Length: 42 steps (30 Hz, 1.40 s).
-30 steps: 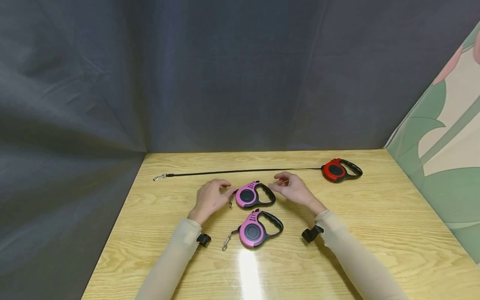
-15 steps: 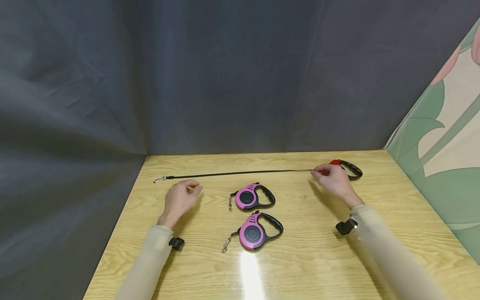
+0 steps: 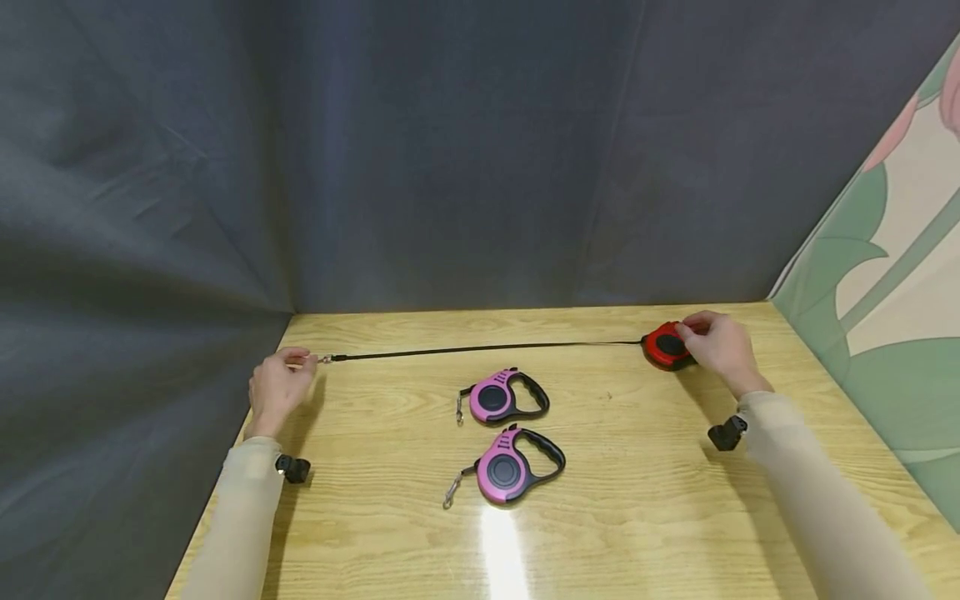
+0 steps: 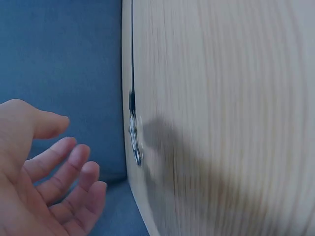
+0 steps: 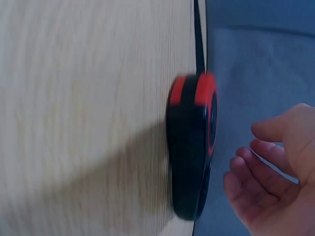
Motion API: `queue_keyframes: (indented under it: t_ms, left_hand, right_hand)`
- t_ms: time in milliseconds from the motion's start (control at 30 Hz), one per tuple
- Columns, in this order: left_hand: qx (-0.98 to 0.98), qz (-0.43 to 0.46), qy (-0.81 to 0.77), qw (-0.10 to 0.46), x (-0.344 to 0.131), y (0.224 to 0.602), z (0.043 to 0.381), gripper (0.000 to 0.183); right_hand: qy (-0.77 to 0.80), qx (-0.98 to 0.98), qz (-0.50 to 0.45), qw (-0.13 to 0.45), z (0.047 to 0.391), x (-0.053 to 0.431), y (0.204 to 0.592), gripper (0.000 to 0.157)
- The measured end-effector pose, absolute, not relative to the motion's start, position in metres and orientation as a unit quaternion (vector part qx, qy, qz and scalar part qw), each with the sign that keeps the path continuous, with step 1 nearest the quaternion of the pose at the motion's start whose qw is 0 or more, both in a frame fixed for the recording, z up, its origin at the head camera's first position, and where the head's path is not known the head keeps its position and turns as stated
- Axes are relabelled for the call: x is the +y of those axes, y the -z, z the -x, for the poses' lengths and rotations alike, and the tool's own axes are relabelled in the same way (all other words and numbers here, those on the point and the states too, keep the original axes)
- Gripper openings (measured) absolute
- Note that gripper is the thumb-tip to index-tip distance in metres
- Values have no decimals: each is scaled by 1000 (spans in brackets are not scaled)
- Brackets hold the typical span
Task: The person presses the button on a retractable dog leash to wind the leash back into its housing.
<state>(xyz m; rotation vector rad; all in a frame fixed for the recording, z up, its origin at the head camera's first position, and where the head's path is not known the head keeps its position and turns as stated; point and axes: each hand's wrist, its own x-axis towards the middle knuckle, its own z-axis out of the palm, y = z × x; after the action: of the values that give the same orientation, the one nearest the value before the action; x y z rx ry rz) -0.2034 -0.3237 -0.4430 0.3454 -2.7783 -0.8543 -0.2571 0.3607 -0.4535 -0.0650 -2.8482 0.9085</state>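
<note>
Along the back of the table lies a red and black retractable dog leash (image 3: 662,357), its black strap (image 3: 480,348) drawn out to the left. My right hand (image 3: 726,352) hovers by the leash's handle, hiding it in the head view; the right wrist view shows the fingers loosely bent and apart from the casing (image 5: 187,142). At the strap's other end, my left hand (image 3: 276,392) is held over the metal snap hook (image 4: 134,137), fingers relaxed and not touching it. Two pink retractable leashes, an upper one (image 3: 480,405) and a lower one (image 3: 490,492), lie between my hands.
A wooden table (image 3: 615,533) carries everything. Dark cloth (image 3: 465,167) closes off the back and left side, and a panel with a leaf pattern (image 3: 900,333) stands on the right. Both pink leashes have short metal hooks pointing left.
My hands have moved apart from beside the upper pink leash: the left one leftward to the snap hook, the right one rightward past the strap to the red leash's handle. The leashes stay put.
</note>
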Motion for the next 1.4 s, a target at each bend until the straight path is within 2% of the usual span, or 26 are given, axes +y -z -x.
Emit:
queue_keyframes:
  t_ms: [367, 600, 833, 1100, 1400]
  left_hand:
    - [-961, -93, 260, 10, -339, 458, 217, 54]
    - [-970, -68, 233, 1, -340, 466, 226, 47]
    - [-973, -77, 216, 0, -337, 466, 229, 38]
    - [-966, -90, 238, -44, -340, 463, 231, 29]
    - [-962, -98, 243, -74, -349, 464, 230, 34]
  right_hand:
    - [-233, -971, 25, 52, 274, 387, 461, 48]
    - [-198, -980, 13, 13, 278, 396, 472, 47]
    - [-186, -983, 5, 0, 280, 402, 477, 40]
    - [-263, -963, 51, -20, 276, 408, 478, 47]
    - [-383, -919, 89, -13, 273, 402, 472, 48]
